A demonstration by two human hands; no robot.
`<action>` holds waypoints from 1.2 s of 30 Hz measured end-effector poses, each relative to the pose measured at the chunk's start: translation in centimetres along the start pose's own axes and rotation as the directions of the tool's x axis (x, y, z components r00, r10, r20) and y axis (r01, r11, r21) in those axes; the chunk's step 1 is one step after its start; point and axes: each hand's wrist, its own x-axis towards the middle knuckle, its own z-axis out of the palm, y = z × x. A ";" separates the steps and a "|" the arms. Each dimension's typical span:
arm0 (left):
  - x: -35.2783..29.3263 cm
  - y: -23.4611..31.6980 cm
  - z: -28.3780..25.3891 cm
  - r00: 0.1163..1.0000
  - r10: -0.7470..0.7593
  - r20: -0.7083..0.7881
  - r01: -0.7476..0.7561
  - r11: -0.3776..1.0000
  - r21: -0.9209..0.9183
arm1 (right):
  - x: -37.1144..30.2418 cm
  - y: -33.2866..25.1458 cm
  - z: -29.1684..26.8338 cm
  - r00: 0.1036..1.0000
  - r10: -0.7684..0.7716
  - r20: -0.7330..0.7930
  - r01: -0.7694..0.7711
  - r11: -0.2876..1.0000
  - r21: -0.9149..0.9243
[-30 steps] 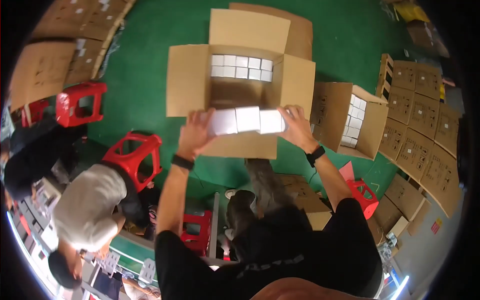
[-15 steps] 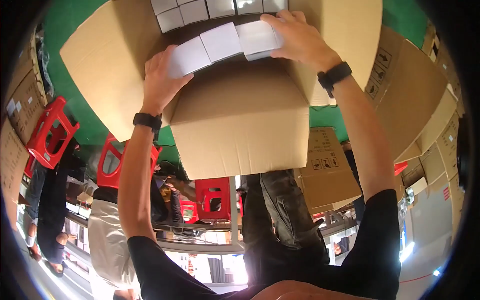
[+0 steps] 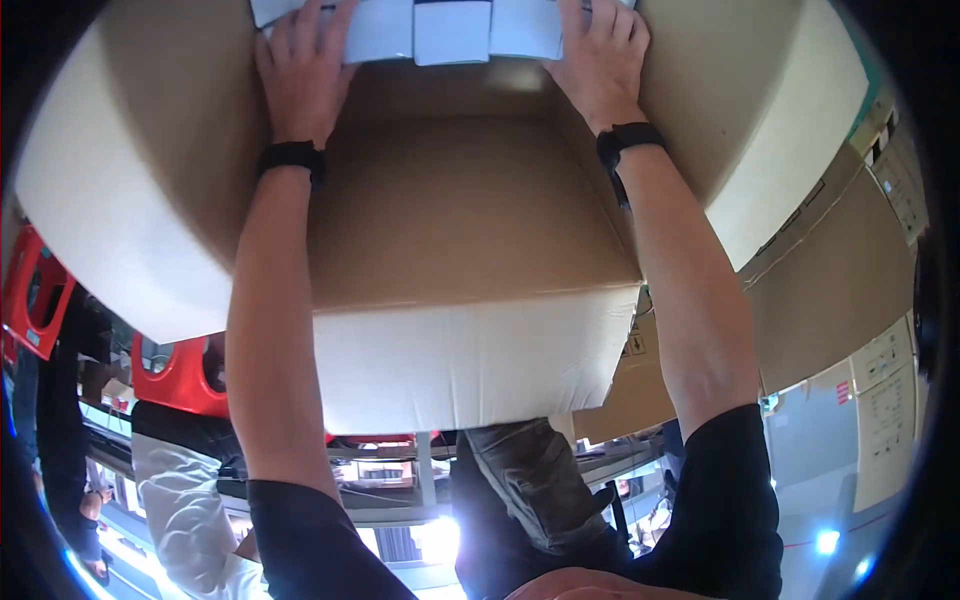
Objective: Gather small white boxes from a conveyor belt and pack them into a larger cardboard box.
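Note:
A row of small white boxes (image 3: 452, 35) sits deep inside a large open cardboard carton (image 3: 470, 215), at the top of the view. My left hand (image 3: 305, 85) grips the row's left end, its fingers bent over the boxes. At the opposite end my right hand (image 3: 607, 70) presses in, thumb low against the end box and fingers curled around it. Between them the white boxes stand side by side, touching. The top edge of the view cuts off the far part of the row, and the fingertips are partly hidden. Each wrist wears a black band.
Carton flaps spread left, right and toward me; the near flap (image 3: 465, 365) hangs over my legs. More brown cartons (image 3: 835, 275) stand on the right. Red plastic stools (image 3: 180, 375) are at the left, beside another person's pale clothing (image 3: 185, 490).
Both hands have moved with the row of white boxes farther down into the carton. The carton now fills more of the view, as my head has leaned in over it.

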 end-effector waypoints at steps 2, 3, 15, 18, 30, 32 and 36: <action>-0.1 -0.8 1.3 0.991 0.049 -0.126 -0.037 0.995 0.091 | -1.3 -0.6 0.0 0.997 -0.013 -0.070 0.011 1.000 -0.027; -0.6 -1.7 1.7 0.981 0.075 -0.178 -0.049 0.988 0.146 | -2.3 -2.1 -2.1 1.000 0.020 -0.011 -0.020 0.999 0.040; -16.7 11.6 -1.4 0.976 -0.048 0.215 0.036 0.998 0.057 | 1.5 -10.0 5.2 0.801 -0.275 0.531 0.075 0.927 0.366; -23.3 11.2 -3.2 0.979 -0.005 0.203 0.006 1.000 -0.005 | -1.8 -12.5 1.3 0.819 -0.287 0.497 -0.005 0.862 0.506; -48.3 9.7 -11.9 0.779 -0.583 0.229 0.620 0.666 -0.415 | -20.8 -1.2 -19.3 0.449 -0.096 0.888 -0.172 0.966 0.191; -57.9 13.1 -8.9 0.634 -0.773 -0.002 0.652 0.536 -0.535 | -23.4 1.2 -19.2 0.381 -0.488 0.785 0.411 0.850 0.329; -73.8 20.7 -6.5 0.340 -0.718 0.608 0.644 -0.293 -0.707 | -27.9 -3.8 -24.0 0.164 -0.671 0.723 0.579 0.659 0.480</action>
